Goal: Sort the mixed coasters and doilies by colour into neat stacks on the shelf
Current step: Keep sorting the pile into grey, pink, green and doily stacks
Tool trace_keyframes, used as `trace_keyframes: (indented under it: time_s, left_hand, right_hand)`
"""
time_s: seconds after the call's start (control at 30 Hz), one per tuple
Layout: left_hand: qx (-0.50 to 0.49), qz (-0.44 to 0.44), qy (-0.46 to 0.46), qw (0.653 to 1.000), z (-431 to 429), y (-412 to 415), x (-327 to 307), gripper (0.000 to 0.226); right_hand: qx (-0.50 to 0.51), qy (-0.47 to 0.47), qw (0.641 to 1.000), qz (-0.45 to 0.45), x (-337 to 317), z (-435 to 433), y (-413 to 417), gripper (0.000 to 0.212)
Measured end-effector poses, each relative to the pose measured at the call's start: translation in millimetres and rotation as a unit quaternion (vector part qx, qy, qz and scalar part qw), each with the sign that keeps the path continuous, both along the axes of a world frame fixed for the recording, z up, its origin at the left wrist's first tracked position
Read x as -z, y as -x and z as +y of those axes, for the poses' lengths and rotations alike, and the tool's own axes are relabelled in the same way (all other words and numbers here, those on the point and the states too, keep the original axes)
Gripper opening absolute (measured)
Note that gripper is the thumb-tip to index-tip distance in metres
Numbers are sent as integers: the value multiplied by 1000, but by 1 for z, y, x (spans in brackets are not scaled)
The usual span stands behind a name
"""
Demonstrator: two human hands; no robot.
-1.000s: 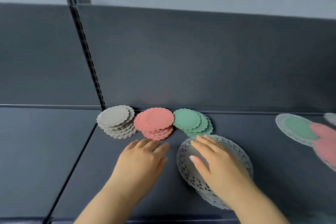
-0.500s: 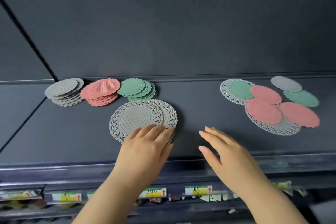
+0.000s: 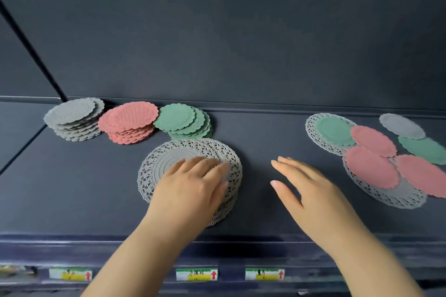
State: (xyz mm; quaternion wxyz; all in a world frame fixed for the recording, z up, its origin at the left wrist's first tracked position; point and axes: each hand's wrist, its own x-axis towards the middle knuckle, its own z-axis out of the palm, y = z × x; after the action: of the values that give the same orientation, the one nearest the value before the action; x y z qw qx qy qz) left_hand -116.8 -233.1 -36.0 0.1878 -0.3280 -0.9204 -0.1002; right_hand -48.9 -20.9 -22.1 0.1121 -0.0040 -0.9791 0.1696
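Note:
Three coaster stacks stand at the shelf's back left: grey [image 3: 73,117], pink [image 3: 129,122] and green [image 3: 184,120]. In front of them lies a stack of grey lace doilies [image 3: 156,166], with my left hand [image 3: 190,188] resting flat on it, fingers spread. My right hand [image 3: 306,190] hovers open above the bare shelf to the right, holding nothing. At the far right a mixed pile lies loose: a doily [image 3: 313,137] under a green coaster [image 3: 334,130], pink coasters [image 3: 372,141], a grey coaster [image 3: 401,125], another green one [image 3: 423,149] and a larger doily [image 3: 398,196].
The dark shelf [image 3: 72,188] has a back panel [image 3: 217,43] right behind the stacks and a front lip with price labels [image 3: 196,274]. A slotted upright [image 3: 31,46] divides off a neighbouring bay on the left.
The view dropped and shifted right, bringing the mixed pile into sight. My right hand left the doily stack and moved right; my left hand moved onto the doily stack.

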Motion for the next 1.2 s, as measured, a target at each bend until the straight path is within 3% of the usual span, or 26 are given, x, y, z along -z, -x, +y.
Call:
trace_keyframes:
  time_s: [0.17,0.37,0.73,1.03,1.2]
  left_hand:
    - [26,0,9,1000,31,12,1,39]
    - [44,-14,12,999,105,17,-3,39]
    - [9,-57,2,998,270,-38,0,34]
    - [-89,-109,55,989,316,-60,15,51]
    - [-88,-82,72,990,326,-53,13,53]
  right_hand:
    - [24,-6,1000,8,2,32,-4,51]
    - [83,24,996,23,2,114,-7,40]
    - [0,1,997,-78,3,281,-23,47]
    - [-121,43,980,-149,14,319,-23,69]
    - [-152,35,980,-125,14,322,-21,57]
